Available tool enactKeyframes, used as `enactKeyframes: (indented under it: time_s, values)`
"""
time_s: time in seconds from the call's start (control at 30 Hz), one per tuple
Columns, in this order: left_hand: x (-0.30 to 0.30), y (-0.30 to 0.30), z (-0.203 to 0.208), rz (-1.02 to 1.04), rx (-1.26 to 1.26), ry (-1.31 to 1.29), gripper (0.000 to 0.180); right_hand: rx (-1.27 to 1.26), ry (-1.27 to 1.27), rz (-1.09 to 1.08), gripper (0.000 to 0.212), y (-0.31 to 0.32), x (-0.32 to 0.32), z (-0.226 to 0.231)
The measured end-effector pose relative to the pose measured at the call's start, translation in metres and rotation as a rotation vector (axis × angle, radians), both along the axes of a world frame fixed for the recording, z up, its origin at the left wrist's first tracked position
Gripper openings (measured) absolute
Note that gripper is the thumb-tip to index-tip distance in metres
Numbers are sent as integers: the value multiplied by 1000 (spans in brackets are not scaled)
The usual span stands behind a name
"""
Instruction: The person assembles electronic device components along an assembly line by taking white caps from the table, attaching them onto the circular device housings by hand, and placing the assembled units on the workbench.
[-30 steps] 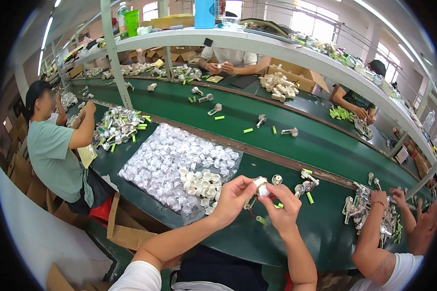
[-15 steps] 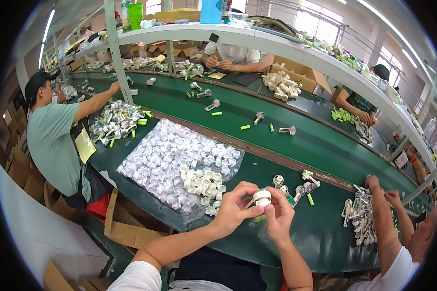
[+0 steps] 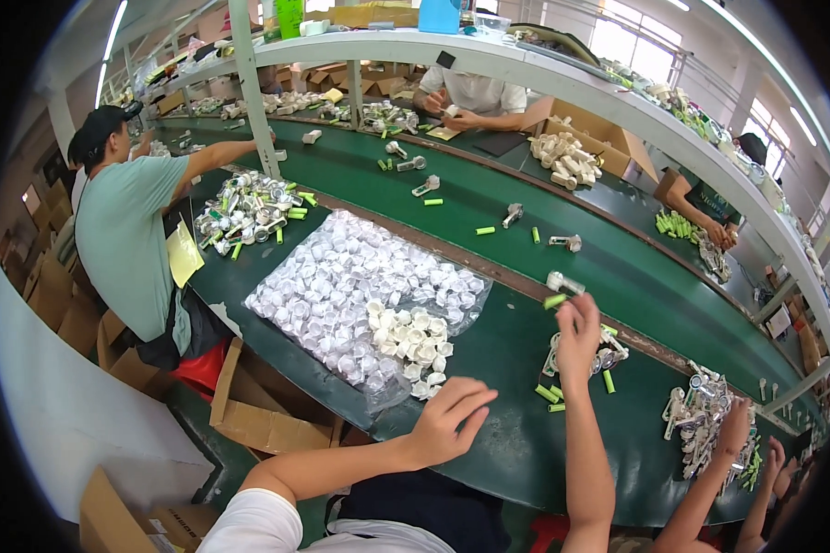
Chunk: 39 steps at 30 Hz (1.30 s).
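My left hand [image 3: 450, 421] is above the near edge of the green bench, its fingers loosely bent and apart with nothing seen between them. My right hand [image 3: 577, 343] reaches forward to the belt's rail, fingers parted. Just beyond its fingertips are a white part with a clear end [image 3: 564, 283] and a green cylindrical cell [image 3: 554, 301], seemingly apart from the fingers. Beneath this hand and wrist lie small assemblies [image 3: 611, 353] and several green cells [image 3: 546, 394]. To the left, a clear plastic bag [image 3: 387, 394] is spread under many white caps [image 3: 332, 286], with cream caps [image 3: 406, 336] on top.
A green conveyor belt [image 3: 461, 207] carries scattered parts beyond the rail. Piles of assemblies lie left [image 3: 249, 210] and right [image 3: 705, 424]. Co-workers sit or stand on both sides and across. A shelf [image 3: 387, 44] spans overhead; an open carton [image 3: 267, 405] stands below the bench.
My hands have separated; the white round part they held together is no longer between them. My right hand has moved forward to the rail, the left lower. The whole view has shifted slightly.
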State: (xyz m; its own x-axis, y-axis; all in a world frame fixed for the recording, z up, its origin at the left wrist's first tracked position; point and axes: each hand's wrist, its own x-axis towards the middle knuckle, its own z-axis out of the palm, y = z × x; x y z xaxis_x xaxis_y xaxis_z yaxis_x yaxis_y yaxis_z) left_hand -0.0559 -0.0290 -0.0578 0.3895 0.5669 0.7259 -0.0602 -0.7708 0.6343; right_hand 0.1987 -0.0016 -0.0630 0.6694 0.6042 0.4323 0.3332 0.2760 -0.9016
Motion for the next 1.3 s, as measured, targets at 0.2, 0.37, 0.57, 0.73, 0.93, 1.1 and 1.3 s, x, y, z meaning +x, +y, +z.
enactKeyframes:
  time_s: [0.2, 0.37, 0.57, 0.73, 0.93, 1.1, 1.3]
  values:
    - [-46, -20, -28, -108, 39, 169, 19, -399, -576, 703, 37, -7, -88, 1]
    - [-38, -15, -21, -81, -36, 199, 14, -297, -832, 570, 29, 14, -95, -35]
    - [-29, -13, -21, -63, -73, 262, 12, -608, -802, 564, 23, 6, -79, -39]
    - [0, 16, -9, -52, -365, 266, 14, -1024, -123, 736, 33, -57, -57, -6]
    - [116, 78, -8, -256, -199, 475, 29, -803, -539, 371, 31, -94, -65, -15]
    - [168, 102, -14, -599, 392, 750, 51, -747, -779, 525, 35, -104, -84, -12]
    - [170, 113, -18, -634, 464, 801, 47, -767, -898, 602, 33, -118, -86, -5]
